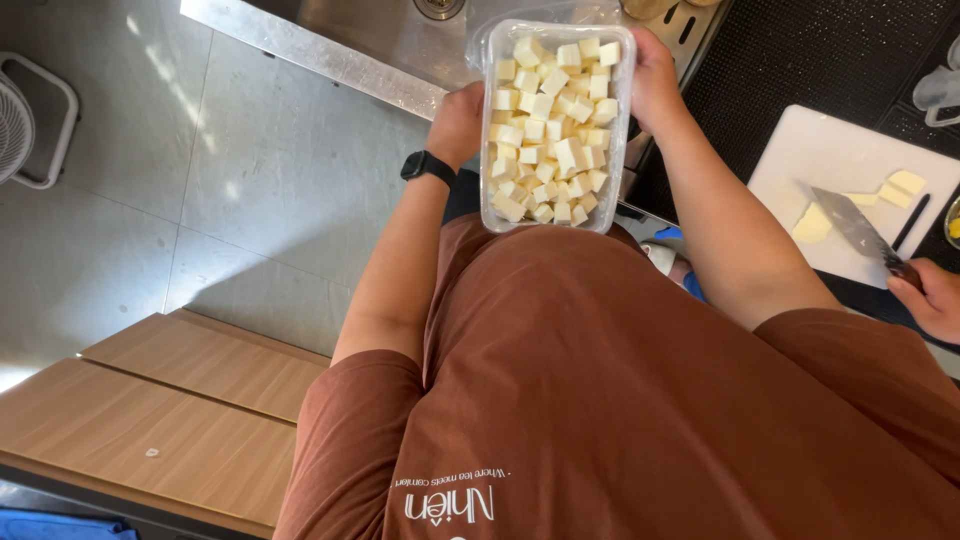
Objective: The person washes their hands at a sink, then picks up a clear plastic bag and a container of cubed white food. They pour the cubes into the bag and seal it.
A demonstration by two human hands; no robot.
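The left hand [458, 122] and the right hand [655, 85] hold a clear rectangular plastic container [557, 125] between them, one on each long side wall. The fingers of both hands are closed around the walls; the fingertips are mostly hidden behind the container, so the exact grip underneath cannot be told. A black wristwatch [428, 166] sits on the left wrist.

The container is carried in the air in front of the person's brown shirt [600, 400], above the edge of the steel sink [350, 45]. It is filled close to the rim with pale yellow cubes [550, 130], loosely piled.

Orientation: the long axis of the container runs near to far, away from the body, tilted slightly to the right at the far end. The open top faces up towards the camera.

Handling note: with no lid fitted and the fill high, the container is best kept level, with even pressure from both sides so that the thin walls do not flex and spill cubes.

To the right, a white cutting board [850, 160] lies on a black mat, with a knife [855, 228] and pale slices on it. Another person's hand [935, 295] grips the knife handle.
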